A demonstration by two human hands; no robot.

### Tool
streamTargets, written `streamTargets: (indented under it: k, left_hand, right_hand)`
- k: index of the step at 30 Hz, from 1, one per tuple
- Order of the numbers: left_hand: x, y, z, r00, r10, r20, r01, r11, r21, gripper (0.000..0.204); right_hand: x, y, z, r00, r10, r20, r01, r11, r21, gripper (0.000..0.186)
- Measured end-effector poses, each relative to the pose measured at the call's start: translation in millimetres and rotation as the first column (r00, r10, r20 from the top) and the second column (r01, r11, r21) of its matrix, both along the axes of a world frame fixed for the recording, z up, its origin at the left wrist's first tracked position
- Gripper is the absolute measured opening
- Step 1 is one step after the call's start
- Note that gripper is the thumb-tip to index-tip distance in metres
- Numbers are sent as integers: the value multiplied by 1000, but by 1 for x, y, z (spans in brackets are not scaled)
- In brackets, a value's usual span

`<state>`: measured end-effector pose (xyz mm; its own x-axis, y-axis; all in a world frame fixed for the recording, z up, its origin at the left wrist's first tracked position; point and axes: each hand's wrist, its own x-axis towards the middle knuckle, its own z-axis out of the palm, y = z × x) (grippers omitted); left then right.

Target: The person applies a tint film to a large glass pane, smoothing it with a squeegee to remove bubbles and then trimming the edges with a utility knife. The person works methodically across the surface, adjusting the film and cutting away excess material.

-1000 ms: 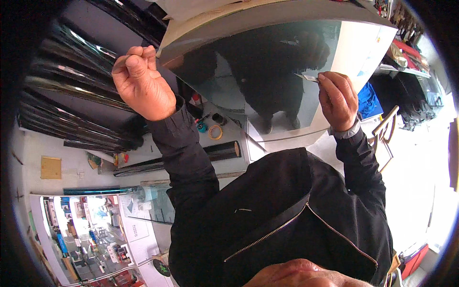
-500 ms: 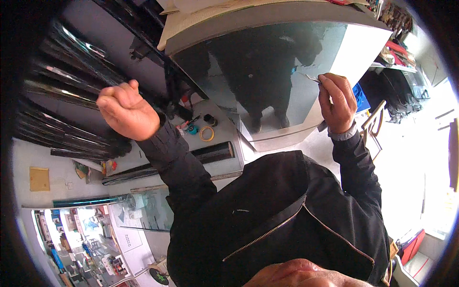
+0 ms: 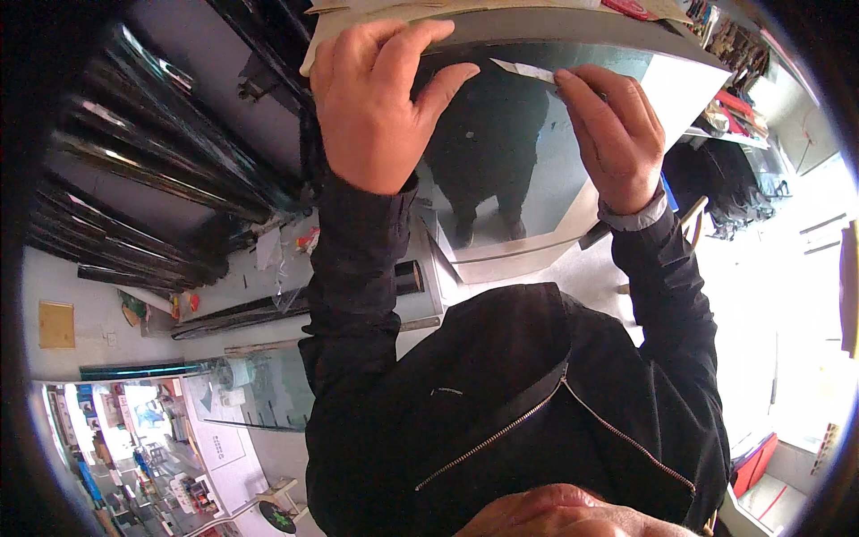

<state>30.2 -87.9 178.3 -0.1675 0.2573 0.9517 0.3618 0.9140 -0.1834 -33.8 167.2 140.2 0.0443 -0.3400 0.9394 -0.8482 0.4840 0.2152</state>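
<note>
Thin pale strip (image 3: 526, 69), top centre of frame, long axis near-horizontal, pointing upper left, over dark tinted panel (image 3: 528, 170). Right hand (image 3: 616, 134) pinches strip's right end w/ fingers together, wrist bent. Left hand (image 3: 376, 98), fingers spread, pressed on panel's top edge, upper centre.

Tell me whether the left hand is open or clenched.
Open: the left hand lies spread, fingers extended, on the top edge of the dark glossy panel.

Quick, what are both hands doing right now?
Left hand: open, fingers on the dark glossy panel.
Right hand: pinching a thin blade.
</note>
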Motion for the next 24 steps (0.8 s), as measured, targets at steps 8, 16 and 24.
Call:
streamTargets:
  k: [8,16,24]
  left_hand:
    - [15,-25,-20,993,35,-110,-13,980,200,25]
    - [41,-14,-62,964,-229,138,169,921,352,16]
    - [32,-8,-54,980,-137,143,101,967,233,30]
  right_hand:
    - [-7,-17,12,995,-8,-104,14,999,50,39]
    - [-5,-32,19,994,-23,-109,36,992,118,40]
    - [-2,-39,20,993,-42,-114,57,990,131,41]
